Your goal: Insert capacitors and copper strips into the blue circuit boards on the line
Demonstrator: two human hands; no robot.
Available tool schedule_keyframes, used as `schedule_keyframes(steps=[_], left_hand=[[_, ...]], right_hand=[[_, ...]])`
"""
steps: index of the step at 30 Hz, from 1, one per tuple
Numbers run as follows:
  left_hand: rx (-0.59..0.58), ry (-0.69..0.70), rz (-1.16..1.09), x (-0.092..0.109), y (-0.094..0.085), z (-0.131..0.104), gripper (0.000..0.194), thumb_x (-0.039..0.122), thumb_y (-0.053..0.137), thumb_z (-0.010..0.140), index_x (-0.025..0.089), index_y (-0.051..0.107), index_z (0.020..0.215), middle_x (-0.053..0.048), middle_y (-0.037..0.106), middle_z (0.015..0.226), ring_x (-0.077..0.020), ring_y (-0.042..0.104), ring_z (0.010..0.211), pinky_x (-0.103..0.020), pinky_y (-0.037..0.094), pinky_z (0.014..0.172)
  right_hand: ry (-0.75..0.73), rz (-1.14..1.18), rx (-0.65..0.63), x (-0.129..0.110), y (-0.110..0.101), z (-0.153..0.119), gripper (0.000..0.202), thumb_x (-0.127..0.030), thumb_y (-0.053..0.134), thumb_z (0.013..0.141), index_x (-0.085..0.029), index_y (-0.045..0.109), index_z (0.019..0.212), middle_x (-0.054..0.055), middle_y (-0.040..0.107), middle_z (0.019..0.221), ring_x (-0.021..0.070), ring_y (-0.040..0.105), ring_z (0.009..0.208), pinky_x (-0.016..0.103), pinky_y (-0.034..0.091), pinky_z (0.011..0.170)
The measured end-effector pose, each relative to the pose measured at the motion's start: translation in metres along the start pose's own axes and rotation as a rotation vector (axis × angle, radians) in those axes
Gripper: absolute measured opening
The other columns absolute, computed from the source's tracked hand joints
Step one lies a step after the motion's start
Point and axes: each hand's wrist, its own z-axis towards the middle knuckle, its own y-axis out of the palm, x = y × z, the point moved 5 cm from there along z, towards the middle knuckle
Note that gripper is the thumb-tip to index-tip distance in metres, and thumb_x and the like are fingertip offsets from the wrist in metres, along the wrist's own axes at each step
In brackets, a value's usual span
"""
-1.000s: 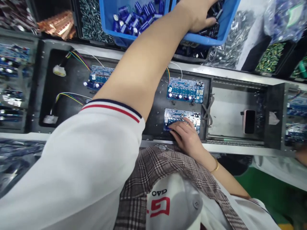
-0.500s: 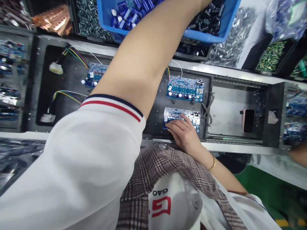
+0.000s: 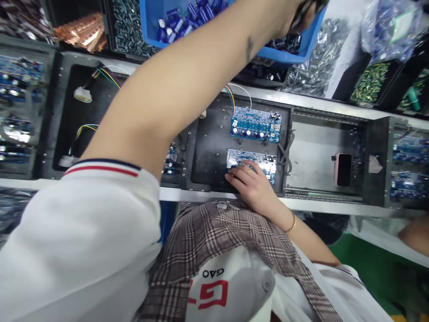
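My left hand [image 3: 303, 18] is at the top, over the right part of a blue bin [image 3: 295, 57]. Its fingers are closed round some black components, partly cut off by the frame's edge. My right hand [image 3: 254, 185] lies with fingers apart on the lower blue circuit board [image 3: 270, 166], its fingertips at the board's left end. Whether anything small is under them is hidden. Above that board lies a second circuit board [image 3: 256, 125] with several round capacitors along its lower edge and coloured wires at its upper left.
Blue capacitors [image 3: 174, 22] fill the bin's left part. Copper-coloured pieces [image 3: 82, 32] and dark small parts [image 3: 129, 27] stand at the upper left. A pink-edged device [image 3: 343, 170] lies in the track at right. Another person's blurred arm [image 3: 415, 235] shows at the right edge.
My left arm has drawn back towards the lower left, and its hand has come into view with black components in it. My right hand stays at the lower board.
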Motion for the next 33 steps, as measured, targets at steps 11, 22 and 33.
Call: schedule_keyframes(steps=[11, 22, 33], left_hand=[[-0.451, -0.116, -0.087, -0.152, -0.052, -0.114, 0.040, 0.034, 0.061, 0.094, 0.019, 0.059, 0.131, 0.002, 0.041, 0.066, -0.0054, 0.043, 0.049, -0.011, 0.020, 0.040], [-0.140, -0.426, -0.221, -0.202, -0.024, -0.097, 0.021, 0.025, 0.058, 0.089, 0.013, 0.064, 0.105, -0.002, 0.052, 0.074, -0.0075, 0.052, 0.050, -0.015, 0.018, 0.035], [-0.318, -0.536, -0.411, -0.211, -0.004, -0.087, 0.013, 0.025, 0.042, 0.096, 0.017, 0.051, 0.093, -0.003, 0.057, 0.072, -0.0052, 0.040, 0.041, -0.011, 0.013, 0.033]], right_hand=[[0.465, 0.367, 0.407, 0.061, -0.059, -0.003, 0.031, -0.022, 0.051, 0.099, -0.027, 0.061, 0.127, 0.005, 0.071, 0.118, 0.0182, 0.067, 0.107, 0.040, 0.055, 0.098], [0.523, 0.271, 0.377, 0.156, -0.066, 0.001, 0.016, -0.019, 0.058, 0.092, -0.023, 0.070, 0.101, 0.005, 0.071, 0.106, 0.0195, 0.067, 0.098, 0.038, 0.055, 0.087], [0.497, 0.032, 0.135, 0.182, -0.042, 0.005, 0.022, -0.017, 0.050, 0.095, -0.025, 0.070, 0.101, 0.003, 0.074, 0.105, 0.0228, 0.065, 0.100, 0.044, 0.035, 0.094]])
